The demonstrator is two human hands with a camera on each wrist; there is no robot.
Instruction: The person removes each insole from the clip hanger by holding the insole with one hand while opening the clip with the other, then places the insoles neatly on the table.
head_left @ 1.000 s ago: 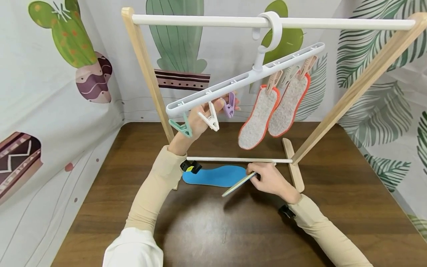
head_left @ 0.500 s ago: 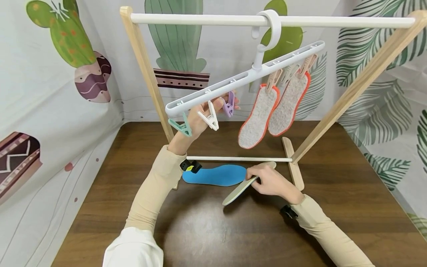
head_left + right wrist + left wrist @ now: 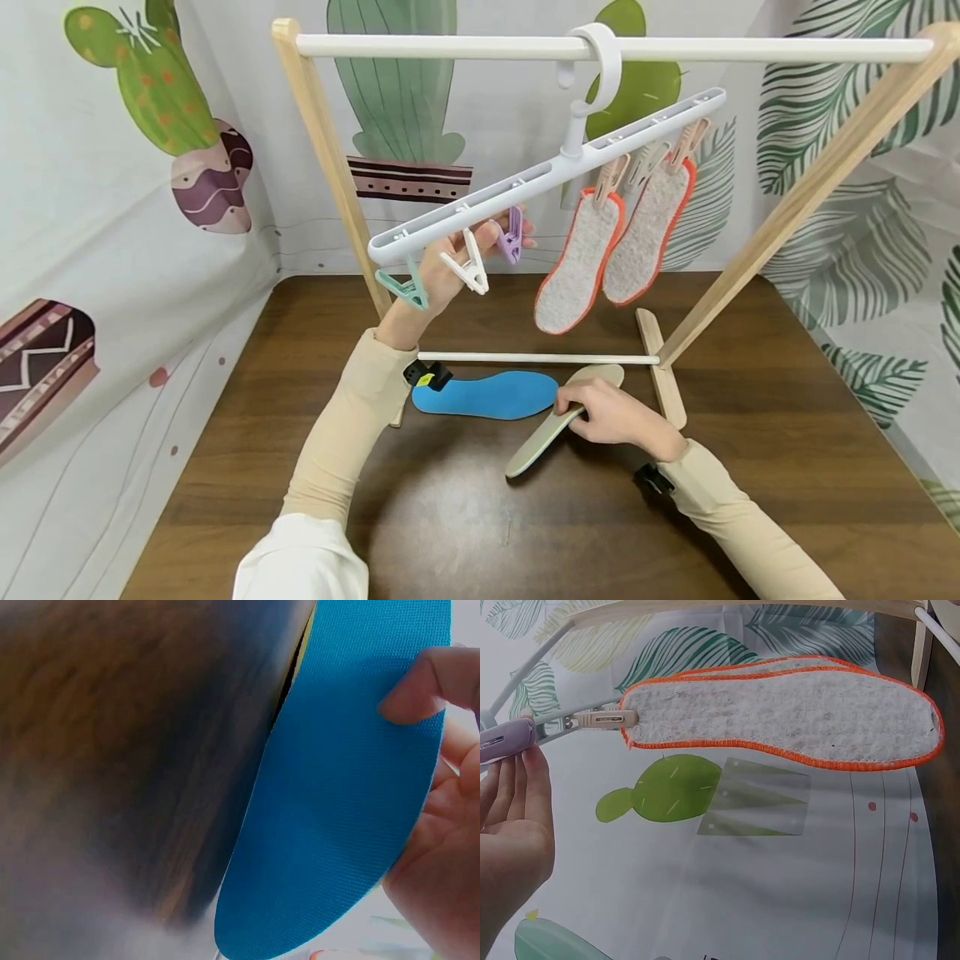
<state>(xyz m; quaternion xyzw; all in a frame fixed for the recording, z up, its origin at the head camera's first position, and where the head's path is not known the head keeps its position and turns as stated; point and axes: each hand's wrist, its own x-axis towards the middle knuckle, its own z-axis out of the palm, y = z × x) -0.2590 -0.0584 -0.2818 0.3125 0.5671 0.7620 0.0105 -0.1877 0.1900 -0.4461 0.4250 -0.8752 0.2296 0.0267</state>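
Held insole is low in front of us, right down by the bench and below the hanger. The right grip is clamped on its long edge, and we'd guess the edge pinch is so the rounded ends stick out free. Pale back shows in the head view, blue face in the right wrist view. Can't tell if the low end actually touches wood.

The left grip is up behind the bar, pinching the purple clip. Squeezing is probably how a clip like that parts, but we can't make out its mouth. The hanger looks slanted, left end lower; our hunch is the hand's pull. A white clip and a green clip dangle further left.

2 felt insoles with orange-red trim hang by their ends from beige clips, presumably so they dangle lengthwise off the bench. The flat blue insole lies just beside the right grip, likely for easy reach.

Surface and room: dark brown wood grain with a glare patch near us, a wooden rack with white rods standing on it, and cactus-and-leaf cloth behind.
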